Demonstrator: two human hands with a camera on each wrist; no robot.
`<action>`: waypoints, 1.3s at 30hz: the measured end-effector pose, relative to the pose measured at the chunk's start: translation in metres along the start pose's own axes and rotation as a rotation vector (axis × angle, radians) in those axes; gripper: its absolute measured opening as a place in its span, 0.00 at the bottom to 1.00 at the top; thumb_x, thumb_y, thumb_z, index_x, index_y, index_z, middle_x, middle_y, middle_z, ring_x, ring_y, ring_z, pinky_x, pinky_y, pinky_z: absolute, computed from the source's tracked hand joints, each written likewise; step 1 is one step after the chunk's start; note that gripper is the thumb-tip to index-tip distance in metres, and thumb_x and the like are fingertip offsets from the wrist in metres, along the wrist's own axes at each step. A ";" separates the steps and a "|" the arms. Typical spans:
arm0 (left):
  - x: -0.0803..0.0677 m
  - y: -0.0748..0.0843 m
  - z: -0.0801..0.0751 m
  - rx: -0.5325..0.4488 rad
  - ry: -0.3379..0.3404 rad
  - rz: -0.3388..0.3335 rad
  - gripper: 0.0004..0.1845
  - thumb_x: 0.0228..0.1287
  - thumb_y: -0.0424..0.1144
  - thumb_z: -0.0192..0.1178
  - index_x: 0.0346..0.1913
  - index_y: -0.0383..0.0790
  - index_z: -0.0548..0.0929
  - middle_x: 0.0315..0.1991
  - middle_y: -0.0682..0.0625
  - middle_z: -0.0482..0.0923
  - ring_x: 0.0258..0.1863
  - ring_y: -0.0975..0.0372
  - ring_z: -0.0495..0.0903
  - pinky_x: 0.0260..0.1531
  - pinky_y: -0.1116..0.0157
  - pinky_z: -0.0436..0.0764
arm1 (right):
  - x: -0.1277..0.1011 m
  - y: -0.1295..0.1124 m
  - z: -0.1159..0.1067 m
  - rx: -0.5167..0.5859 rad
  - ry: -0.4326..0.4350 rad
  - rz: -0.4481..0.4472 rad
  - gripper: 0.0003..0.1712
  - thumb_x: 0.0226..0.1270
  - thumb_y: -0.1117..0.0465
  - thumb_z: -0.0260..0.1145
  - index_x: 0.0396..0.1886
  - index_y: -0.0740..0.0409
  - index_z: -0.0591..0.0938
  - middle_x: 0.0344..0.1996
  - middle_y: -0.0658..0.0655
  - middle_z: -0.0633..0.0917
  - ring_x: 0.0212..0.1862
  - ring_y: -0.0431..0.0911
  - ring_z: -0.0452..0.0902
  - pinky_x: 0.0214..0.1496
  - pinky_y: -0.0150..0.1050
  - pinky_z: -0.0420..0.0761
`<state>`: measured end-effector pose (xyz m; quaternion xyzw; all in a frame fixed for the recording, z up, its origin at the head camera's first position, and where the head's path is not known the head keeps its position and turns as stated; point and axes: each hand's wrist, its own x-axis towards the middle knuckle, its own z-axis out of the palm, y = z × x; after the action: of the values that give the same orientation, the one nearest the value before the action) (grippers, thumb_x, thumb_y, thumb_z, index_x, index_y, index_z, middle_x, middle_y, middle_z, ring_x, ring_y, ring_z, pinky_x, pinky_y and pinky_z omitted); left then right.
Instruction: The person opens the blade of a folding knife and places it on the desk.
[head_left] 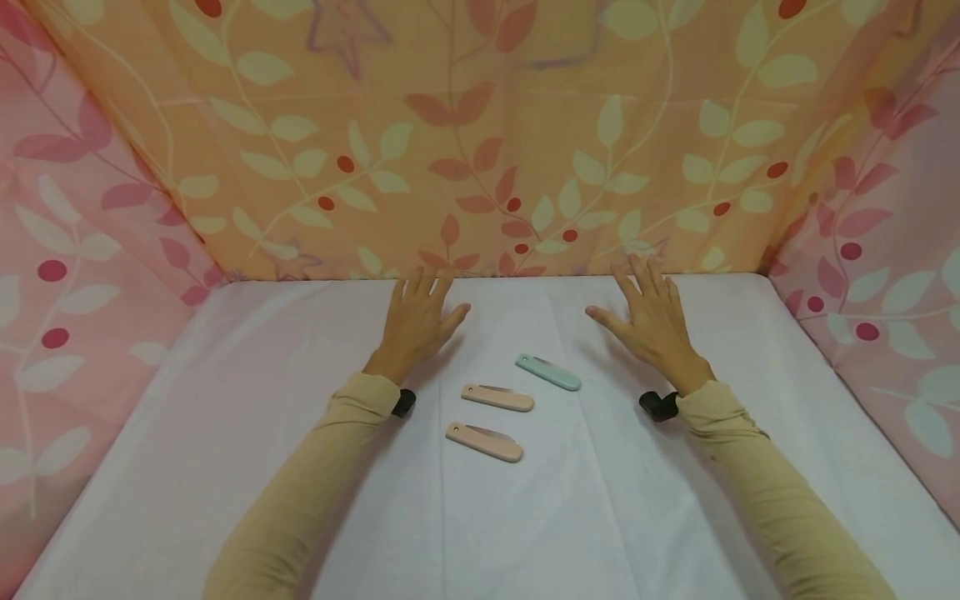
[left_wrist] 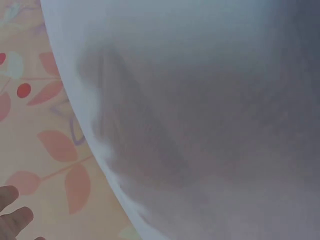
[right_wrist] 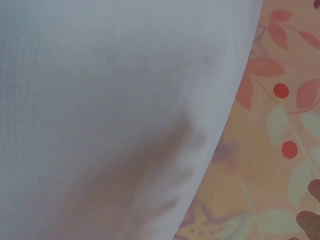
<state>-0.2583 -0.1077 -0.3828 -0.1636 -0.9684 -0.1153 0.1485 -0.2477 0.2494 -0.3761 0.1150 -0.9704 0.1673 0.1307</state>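
Left hand (head_left: 417, 321): fingers spread, flat on the desk (head_left: 225, 433), holding nothing.
Right hand (head_left: 654, 321): likewise spread, empty.
Folding knives: green knife (head_left: 548, 372) between the hands; two pink knives (head_left: 497, 397) (head_left: 484, 442) just nearer.
Handling: probably light, rigid, smooth; grip mid-handle.

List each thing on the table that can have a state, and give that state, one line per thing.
Green folding knife: folded shut, lying flat.
Upper pink folding knife: folded shut, lying flat.
Lower pink folding knife: folded shut, lying flat.
Left hand: open, fingers spread, holding nothing.
Right hand: open, fingers spread, holding nothing.
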 end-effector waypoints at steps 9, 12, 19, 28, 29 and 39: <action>-0.005 0.013 0.005 -0.004 -0.056 0.039 0.36 0.73 0.60 0.48 0.77 0.47 0.58 0.76 0.42 0.58 0.76 0.46 0.57 0.73 0.42 0.56 | -0.012 -0.009 0.002 0.050 -0.027 -0.029 0.50 0.66 0.32 0.60 0.77 0.57 0.60 0.79 0.65 0.52 0.81 0.62 0.37 0.76 0.68 0.42; -0.007 0.017 0.007 -0.025 -0.070 0.053 0.36 0.73 0.59 0.48 0.78 0.47 0.58 0.78 0.42 0.56 0.76 0.46 0.57 0.74 0.42 0.55 | -0.017 -0.012 0.003 0.054 -0.045 -0.033 0.50 0.66 0.31 0.58 0.78 0.56 0.59 0.80 0.63 0.51 0.80 0.63 0.38 0.76 0.68 0.42; -0.011 0.024 0.007 -0.120 -0.115 0.086 0.35 0.74 0.55 0.51 0.77 0.45 0.58 0.77 0.40 0.57 0.76 0.45 0.58 0.74 0.46 0.58 | -0.025 -0.015 0.002 0.059 -0.075 -0.035 0.50 0.66 0.31 0.58 0.78 0.54 0.59 0.80 0.62 0.52 0.80 0.64 0.40 0.75 0.68 0.43; -0.015 0.035 0.013 -0.152 -0.225 0.112 0.34 0.75 0.55 0.50 0.77 0.45 0.60 0.76 0.41 0.60 0.75 0.47 0.61 0.73 0.48 0.61 | -0.034 -0.021 0.005 0.077 -0.118 -0.059 0.47 0.66 0.34 0.61 0.76 0.56 0.63 0.78 0.64 0.57 0.79 0.65 0.42 0.75 0.69 0.42; -0.016 0.036 0.013 -0.158 -0.238 0.113 0.34 0.75 0.55 0.50 0.77 0.45 0.60 0.76 0.41 0.60 0.75 0.47 0.61 0.73 0.48 0.61 | -0.035 -0.022 0.006 0.078 -0.126 -0.061 0.47 0.66 0.34 0.61 0.75 0.56 0.63 0.78 0.64 0.57 0.79 0.65 0.43 0.75 0.69 0.43; -0.018 0.048 0.014 -0.204 -0.354 0.126 0.33 0.75 0.55 0.51 0.76 0.45 0.60 0.75 0.42 0.62 0.75 0.49 0.62 0.74 0.49 0.61 | -0.045 -0.028 0.009 0.086 -0.186 -0.093 0.45 0.66 0.39 0.65 0.75 0.57 0.64 0.76 0.66 0.59 0.78 0.67 0.47 0.75 0.66 0.48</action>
<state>-0.2281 -0.0648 -0.3931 -0.2557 -0.9506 -0.1728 -0.0345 -0.2005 0.2289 -0.3894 0.1804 -0.9639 0.1909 0.0428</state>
